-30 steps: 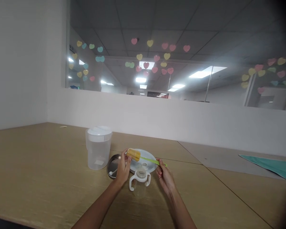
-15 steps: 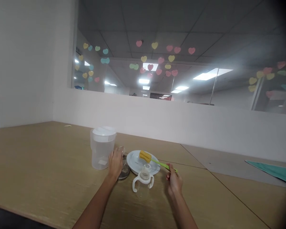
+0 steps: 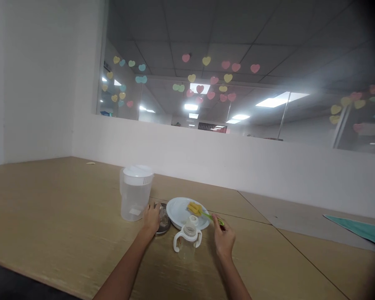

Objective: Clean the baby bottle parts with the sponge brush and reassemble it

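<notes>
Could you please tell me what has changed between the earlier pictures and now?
The left hand drew a clear cover off the yellow brush, moving left and down to the metal dish; whether it let go is hidden. The right hand still holds the brush, now lower over the white plate. The jug and bottle stayed put.

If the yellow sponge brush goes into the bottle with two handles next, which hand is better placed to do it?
Probably the right hand: it holds the yellow sponge brush by its green handle, near the bottle. The left hand is at the metal dish, away from the brush.
</notes>
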